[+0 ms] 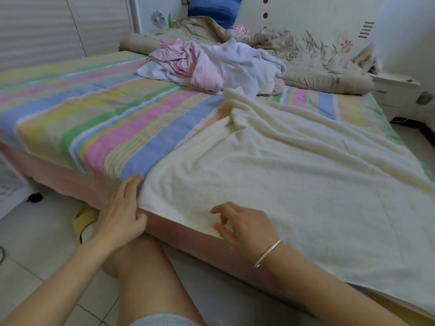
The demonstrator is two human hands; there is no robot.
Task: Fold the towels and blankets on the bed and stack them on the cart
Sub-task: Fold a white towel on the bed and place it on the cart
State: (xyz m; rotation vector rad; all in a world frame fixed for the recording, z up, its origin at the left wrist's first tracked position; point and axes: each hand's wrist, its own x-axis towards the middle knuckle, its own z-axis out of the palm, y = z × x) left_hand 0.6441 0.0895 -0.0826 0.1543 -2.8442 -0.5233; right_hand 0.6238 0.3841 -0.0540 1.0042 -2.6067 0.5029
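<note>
Standing by the foot of the bed [94,118], I saw a large cream towel [294,184] lying open across its near right corner. It was mostly flat, its near edge ran along the edge of the mattress, and its far end was rumpled into folds. The person's left hand [120,208] lay at the towel's near left corner, its fingers [131,184] straight and together along the towel's side edge, holding nothing that I could see. The right hand [247,227], a thin bangle [268,252] on its wrist, was low over the near edge; its fingers [219,208] were apart and loosely bent, clamped on nothing, though I could not tell whether the tips touched the cloth. To my eye this was the smoothing and squaring of towel number 1 before its first fold, so the task was barely begun. Farther up the bed a heap of pink cloth [188,60] and a white towel [240,64] waited unfolded, touching the cream towel's far end, with a beige quilt [306,60] bunched behind them and a blue pillow [215,9] at the wall. The next move, I judged, called for each hand to pinch 1 near corner and carry that edge over to meet the far one, and the wrinkled far end would want pulling flat first. I saw no cart from where I stood.
</note>
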